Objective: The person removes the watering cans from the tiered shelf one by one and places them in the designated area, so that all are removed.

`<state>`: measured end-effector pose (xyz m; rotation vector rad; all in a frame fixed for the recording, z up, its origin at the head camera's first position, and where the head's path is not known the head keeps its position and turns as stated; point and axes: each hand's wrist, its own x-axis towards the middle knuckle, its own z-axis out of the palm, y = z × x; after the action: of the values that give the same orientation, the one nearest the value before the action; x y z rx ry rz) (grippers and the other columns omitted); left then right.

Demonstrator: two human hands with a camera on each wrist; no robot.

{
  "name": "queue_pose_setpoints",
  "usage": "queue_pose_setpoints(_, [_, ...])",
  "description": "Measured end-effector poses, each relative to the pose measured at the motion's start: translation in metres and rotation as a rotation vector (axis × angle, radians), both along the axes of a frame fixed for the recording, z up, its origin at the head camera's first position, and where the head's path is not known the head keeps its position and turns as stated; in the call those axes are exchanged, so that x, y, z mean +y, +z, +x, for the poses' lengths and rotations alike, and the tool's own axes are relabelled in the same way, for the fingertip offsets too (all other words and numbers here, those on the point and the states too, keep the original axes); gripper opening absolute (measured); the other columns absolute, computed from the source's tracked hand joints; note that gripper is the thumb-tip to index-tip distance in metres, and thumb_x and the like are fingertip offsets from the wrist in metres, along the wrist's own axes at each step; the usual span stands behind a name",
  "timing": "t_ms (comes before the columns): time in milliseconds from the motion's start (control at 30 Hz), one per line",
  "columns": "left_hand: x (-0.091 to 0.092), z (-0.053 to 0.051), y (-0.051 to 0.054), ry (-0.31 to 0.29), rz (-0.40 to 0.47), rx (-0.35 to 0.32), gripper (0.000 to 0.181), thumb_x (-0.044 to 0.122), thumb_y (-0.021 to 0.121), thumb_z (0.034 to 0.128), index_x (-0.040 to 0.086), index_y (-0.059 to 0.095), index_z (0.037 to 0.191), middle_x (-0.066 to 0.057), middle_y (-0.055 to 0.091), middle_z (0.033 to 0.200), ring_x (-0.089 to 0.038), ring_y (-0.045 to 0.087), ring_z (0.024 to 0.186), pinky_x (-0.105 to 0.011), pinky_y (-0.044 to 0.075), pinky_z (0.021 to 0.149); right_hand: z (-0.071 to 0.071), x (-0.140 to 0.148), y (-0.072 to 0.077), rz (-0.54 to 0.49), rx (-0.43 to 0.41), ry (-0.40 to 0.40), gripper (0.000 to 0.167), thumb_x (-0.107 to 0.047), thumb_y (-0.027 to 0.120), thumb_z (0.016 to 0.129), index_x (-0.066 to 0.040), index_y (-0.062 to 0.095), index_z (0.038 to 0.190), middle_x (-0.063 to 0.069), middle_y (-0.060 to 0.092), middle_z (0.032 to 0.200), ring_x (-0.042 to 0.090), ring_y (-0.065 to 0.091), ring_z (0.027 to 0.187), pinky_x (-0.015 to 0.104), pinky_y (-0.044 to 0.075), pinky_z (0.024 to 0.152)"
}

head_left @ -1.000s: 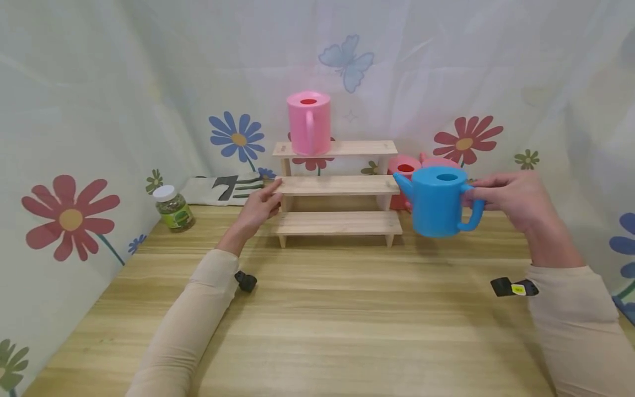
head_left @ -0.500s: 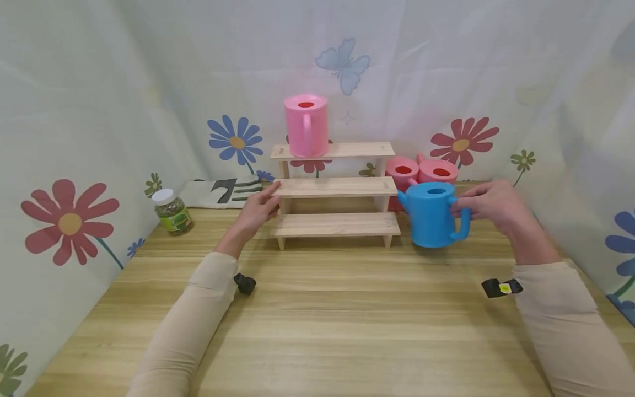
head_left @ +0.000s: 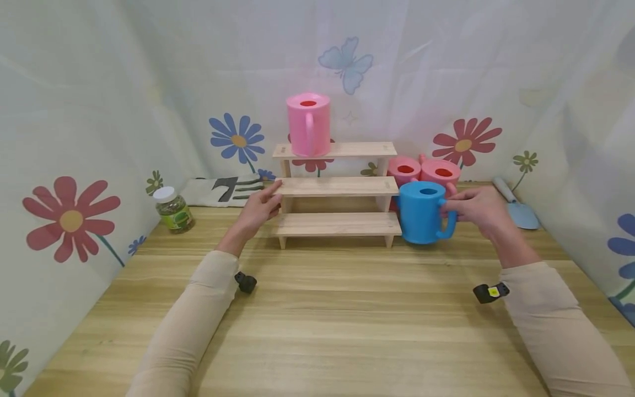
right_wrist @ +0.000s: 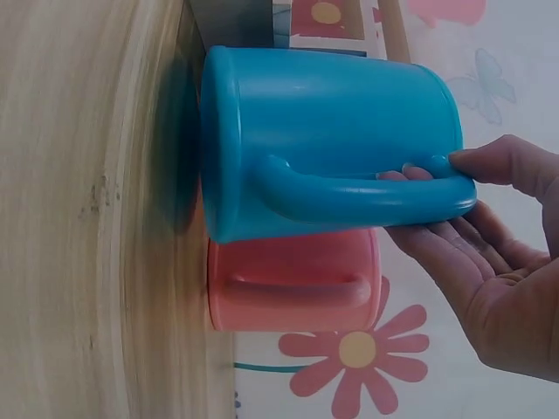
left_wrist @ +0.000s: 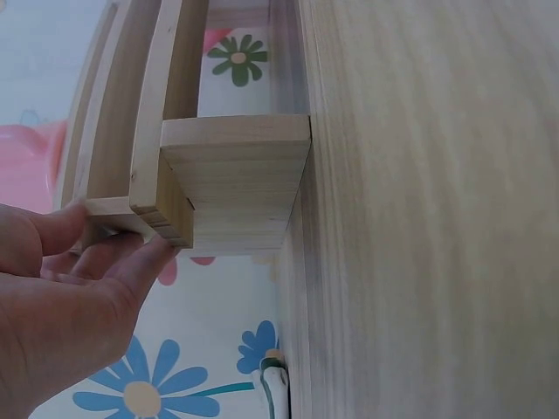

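A: What's the R hand (head_left: 478,209) got?
B: Blue watering can (head_left: 421,215) — thumb & fingers pinch the top of its handle (right_wrist: 367,202). Can's upright, just L of that hand, by the R end of the wooden stand (head_left: 337,187). Can't tell if its base touches the table (head_left: 347,320).
A: L hand (head_left: 255,212)?
B: Pinching the L end of the stand's middle tier.
A: Other stuff?
B: Two pink cans (head_left: 441,167) on the far side of the blue one, beyond the R hand & to its L; trowel (head_left: 523,215) to its R. From the L hand — pink watering can (head_left: 300,129) up & R, on the top tier; glove (head_left: 198,192) beyond & L; lidded jar (head_left: 175,212) farther L.
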<state>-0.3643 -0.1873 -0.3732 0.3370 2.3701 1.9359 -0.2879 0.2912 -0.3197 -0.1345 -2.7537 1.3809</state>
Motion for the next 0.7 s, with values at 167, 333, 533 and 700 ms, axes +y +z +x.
queue_pose_setpoints(167, [-0.0014,-0.0006,-0.0009,-0.002,-0.005,0.0,0.053,0.018,0.047,0.1078,0.02,0.03,0.158,-0.028,0.042,0.145,-0.037,0.041,0.136,-0.043,0.04,0.11,-0.0006,0.0024,0.0002,0.061,-0.054,0.037,0.051,-0.034,0.074,0.092,0.008,0.067,0.122,0.025,0.063,0.121,0.043,0.06,0.109,0.05,0.055,0.091])
queue_pose_setpoints(333, [-0.0012,-0.0005,-0.0017,-0.003,0.011,-0.008,0.053,0.018,0.046,0.108,0.019,0.029,0.159,-0.031,0.043,0.141,-0.039,0.042,0.135,-0.044,0.04,0.11,-0.0016,0.005,-0.0021,0.121,-0.089,0.092,0.047,-0.028,0.077,0.09,0.008,0.068,0.118,0.026,0.062,0.118,0.042,0.065,0.103,0.048,0.057,0.087])
queue_pose_setpoints(533, [0.0001,0.0004,-0.0008,0.003,-0.003,-0.012,0.053,0.018,0.047,0.1079,0.02,0.03,0.159,-0.028,0.041,0.146,-0.036,0.042,0.135,-0.044,0.04,0.11,-0.003,0.0056,-0.0042,0.133,-0.102,0.101,0.049,-0.028,0.077,0.09,0.011,0.066,0.118,0.028,0.065,0.114,0.04,0.069,0.097,0.051,0.055,0.09])
queue_pose_setpoints(700, [0.0001,0.0006,0.0002,0.01,-0.006,-0.004,0.053,0.018,0.047,0.1077,0.019,0.032,0.158,-0.023,0.039,0.152,-0.034,0.04,0.139,-0.045,0.04,0.109,-0.0024,0.0041,-0.0019,0.128,-0.102,0.105,0.05,-0.027,0.077,0.09,0.012,0.065,0.12,0.03,0.064,0.115,0.042,0.068,0.099,0.052,0.054,0.091])
